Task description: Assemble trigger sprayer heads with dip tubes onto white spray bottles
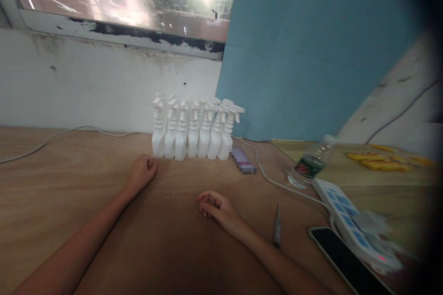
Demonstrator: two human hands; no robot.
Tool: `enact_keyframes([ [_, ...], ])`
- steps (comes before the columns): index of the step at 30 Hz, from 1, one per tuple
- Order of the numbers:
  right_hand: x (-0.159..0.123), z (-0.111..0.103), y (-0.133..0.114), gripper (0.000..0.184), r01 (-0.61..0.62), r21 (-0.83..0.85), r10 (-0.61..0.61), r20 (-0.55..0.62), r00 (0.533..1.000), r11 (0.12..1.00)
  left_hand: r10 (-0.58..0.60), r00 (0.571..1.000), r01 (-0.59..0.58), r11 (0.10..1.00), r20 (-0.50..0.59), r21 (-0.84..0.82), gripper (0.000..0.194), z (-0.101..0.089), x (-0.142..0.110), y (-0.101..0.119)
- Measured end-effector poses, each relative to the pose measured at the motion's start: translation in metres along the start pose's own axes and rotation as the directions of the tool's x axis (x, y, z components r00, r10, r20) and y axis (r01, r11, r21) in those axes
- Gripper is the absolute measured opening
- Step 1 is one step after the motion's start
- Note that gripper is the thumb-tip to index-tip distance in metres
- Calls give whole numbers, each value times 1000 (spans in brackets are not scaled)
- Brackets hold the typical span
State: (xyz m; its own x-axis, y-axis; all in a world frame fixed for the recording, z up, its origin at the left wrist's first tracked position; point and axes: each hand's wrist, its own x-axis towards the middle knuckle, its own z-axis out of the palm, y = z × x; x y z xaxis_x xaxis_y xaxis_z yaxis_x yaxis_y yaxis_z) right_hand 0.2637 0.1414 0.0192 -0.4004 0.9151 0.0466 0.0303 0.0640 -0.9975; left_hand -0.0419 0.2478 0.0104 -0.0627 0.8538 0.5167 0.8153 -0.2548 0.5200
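Both hands, left [141, 173] and right [219, 212], hold nothing, fingers loosely curled, below white spray bottles [192, 136] mid-frame.

spray bottles [192, 136]: matt white plastic | tabletop [69, 184]: smooth wood | water bottle [310, 166]: clear glossy plastic

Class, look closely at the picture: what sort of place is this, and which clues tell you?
Probably a simple indoor workspace: white spray bottles lined up on a wooden tabletop, beneath a window with a worn frame.
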Motion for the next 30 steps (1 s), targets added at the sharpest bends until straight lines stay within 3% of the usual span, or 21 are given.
enact_keyframes([
  [5, -3, -2, -4, 37, 67, -74, -68, -8, 998, 995, -154, 987, 157, 984, 41, -87, 47, -3, -4, 0],
  [8, -5, 0, -11, 62, 151, -150, -149, 25, 989, 977, -251, 965, 261, 953, 80, -157, 50, -4, -6, 1],
  [10, -6, 1, -15, 70, 137, -185, -139, 5, 990, 973, -298, 951, 309, 930, 80, -201, 50, -3, -5, 0],
  [14, -8, -1, -16, 57, 117, -313, -164, -128, 978, 943, -365, 930, 360, 896, 30, -260, 46, 1, 0, -6],
  [18, -10, -9, -8, 43, 94, -337, -225, -375, 899, 937, -390, 919, 358, 891, -65, -281, 41, 1, 5, -13],
  [21, -8, -12, -2, 46, 71, -271, -197, -472, 860, 960, -381, 905, 324, 905, -187, -276, 34, 1, 12, -13],
  [23, -4, -11, -1, 52, 79, -219, -175, -468, 866, 973, -365, 895, 293, 914, -256, -281, 29, 5, 20, -10],
  [25, 1, -10, -1, 57, 99, -175, -169, -447, 878, 980, -347, 894, 260, 917, -283, -303, 40, 12, 30, -6],
  [28, 4, -11, -1, 58, 111, -121, -151, -404, 902, 986, -316, 914, 219, 912, -256, -347, 63, 24, 44, -4],
  [30, 5, -12, 0, 56, 107, -89, -132, -370, 919, 990, -301, 926, 204, 907, -227, -369, 59, 28, 47, -5],
])
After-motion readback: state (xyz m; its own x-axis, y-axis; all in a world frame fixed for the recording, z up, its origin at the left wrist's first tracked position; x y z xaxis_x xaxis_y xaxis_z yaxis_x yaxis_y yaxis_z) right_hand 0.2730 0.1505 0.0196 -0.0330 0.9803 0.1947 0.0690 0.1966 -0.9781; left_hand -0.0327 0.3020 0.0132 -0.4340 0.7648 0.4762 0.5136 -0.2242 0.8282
